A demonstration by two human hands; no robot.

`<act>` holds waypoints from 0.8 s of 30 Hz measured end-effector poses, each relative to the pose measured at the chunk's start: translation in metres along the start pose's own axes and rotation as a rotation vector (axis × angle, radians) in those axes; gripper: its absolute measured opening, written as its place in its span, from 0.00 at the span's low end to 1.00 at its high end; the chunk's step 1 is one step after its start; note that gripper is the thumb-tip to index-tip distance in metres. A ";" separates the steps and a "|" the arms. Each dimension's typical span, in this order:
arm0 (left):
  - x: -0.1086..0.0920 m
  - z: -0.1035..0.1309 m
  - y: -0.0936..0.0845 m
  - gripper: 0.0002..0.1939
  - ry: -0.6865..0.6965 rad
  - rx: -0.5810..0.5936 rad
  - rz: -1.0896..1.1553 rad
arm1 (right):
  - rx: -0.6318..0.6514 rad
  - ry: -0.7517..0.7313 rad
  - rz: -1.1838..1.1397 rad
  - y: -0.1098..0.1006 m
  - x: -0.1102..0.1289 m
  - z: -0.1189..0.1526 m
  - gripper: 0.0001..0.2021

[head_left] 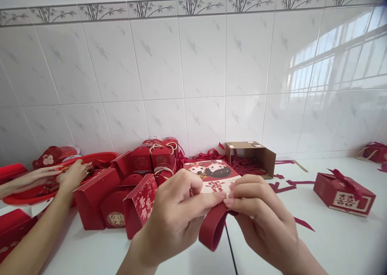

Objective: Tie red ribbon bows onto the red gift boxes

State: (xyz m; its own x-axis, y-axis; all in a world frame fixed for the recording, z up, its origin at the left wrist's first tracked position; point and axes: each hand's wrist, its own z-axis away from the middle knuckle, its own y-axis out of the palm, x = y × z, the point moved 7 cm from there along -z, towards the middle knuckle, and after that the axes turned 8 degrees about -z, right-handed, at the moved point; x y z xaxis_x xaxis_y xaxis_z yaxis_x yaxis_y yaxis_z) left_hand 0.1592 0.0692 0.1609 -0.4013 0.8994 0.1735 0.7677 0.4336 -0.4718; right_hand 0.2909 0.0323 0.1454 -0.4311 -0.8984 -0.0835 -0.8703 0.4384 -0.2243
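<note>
A dark red ribbon (212, 228) is pinched between my two hands, its loop hanging below the fingertips. My left hand (178, 210) closes on it from the left, and my right hand (263, 218) closes on it from the right, with the fingertips of both nearly meeting. Behind the fingers lies a red and cream printed piece (216, 171) with two cartoon faces, partly hidden by my hands. An open brown cardboard box (269, 162) with dark red ribbons inside stands just behind my right hand.
Red gift boxes (96, 198) crowd the left of the white table (193, 263). Another person's hands (72, 174) reach into a red basin (109, 157) at far left. A ribbon-tied box (344, 194) sits at right; ribbon pieces (304, 224) lie around.
</note>
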 end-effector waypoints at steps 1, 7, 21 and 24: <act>0.001 0.000 0.001 0.17 -0.002 0.001 0.023 | 0.003 -0.008 0.010 0.001 0.001 0.001 0.15; 0.022 0.000 0.022 0.16 -0.192 0.147 0.261 | 0.037 0.186 -0.001 0.012 -0.019 0.008 0.12; 0.064 0.015 0.037 0.10 -0.839 0.250 0.460 | -0.085 1.221 -0.856 0.053 -0.090 0.061 0.11; 0.066 0.019 0.038 0.12 -0.943 0.051 0.516 | -0.227 1.281 -1.007 0.059 -0.091 0.066 0.15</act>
State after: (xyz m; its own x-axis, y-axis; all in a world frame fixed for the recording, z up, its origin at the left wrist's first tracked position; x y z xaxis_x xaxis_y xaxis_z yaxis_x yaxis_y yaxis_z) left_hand 0.1523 0.1445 0.1378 -0.2754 0.5573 -0.7833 0.9415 -0.0083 -0.3369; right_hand 0.2943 0.1386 0.0760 0.4917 -0.2534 0.8331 -0.8702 -0.1762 0.4601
